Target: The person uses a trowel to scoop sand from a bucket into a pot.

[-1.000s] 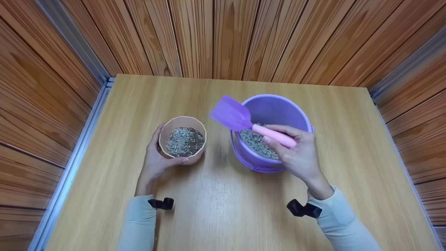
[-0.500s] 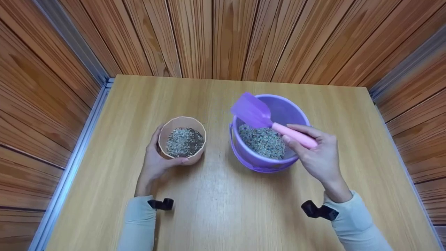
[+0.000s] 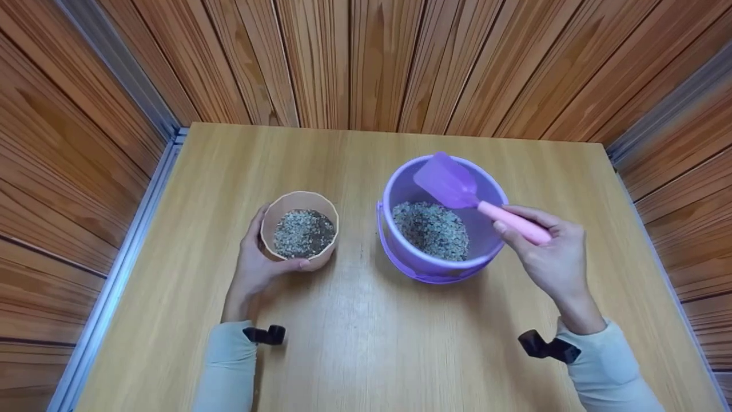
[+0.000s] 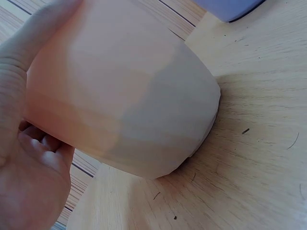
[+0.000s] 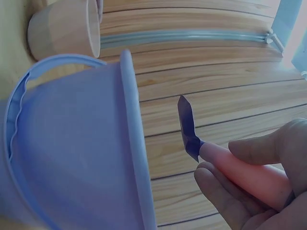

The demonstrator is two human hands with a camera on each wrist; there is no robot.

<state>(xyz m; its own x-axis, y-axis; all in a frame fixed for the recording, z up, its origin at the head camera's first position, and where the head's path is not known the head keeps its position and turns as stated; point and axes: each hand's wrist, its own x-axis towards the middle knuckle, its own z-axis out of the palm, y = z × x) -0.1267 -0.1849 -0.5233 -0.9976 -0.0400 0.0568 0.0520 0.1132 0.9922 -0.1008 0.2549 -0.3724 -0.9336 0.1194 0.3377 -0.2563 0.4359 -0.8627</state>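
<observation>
My left hand point(image 3: 258, 269) is wrapped around the side of a peach-coloured plant pot point(image 3: 300, 200), thumb along its near wall. Pale gravel and a patch of dark soil lie inside the pot. In the left wrist view the pot point(image 4: 124, 86) stands with its base on the table. A toy shovel point(image 3: 449, 182) with purple blade and pink handle is held by the handle in my right hand point(image 3: 549, 252). Its blade hovers over a purple bucket point(image 3: 423, 269) that contains grey-green gravel point(image 3: 432, 229). In the right wrist view the shovel point(image 5: 244, 172) is above the bucket's rim point(image 5: 136, 139).
The wooden table point(image 3: 343, 343) carries pot and bucket side by side, a gap between them. The bucket's handle point(image 3: 392, 257) hangs down at its left front. Wood-plank walls point(image 3: 377, 63) enclose the back and sides. Small dark specks point(image 4: 245, 131) lie near the pot.
My right hand has moved right with the shovel, bringing its blade from between pot and bucket to over the bucket. My left hand and the pot have stayed put.
</observation>
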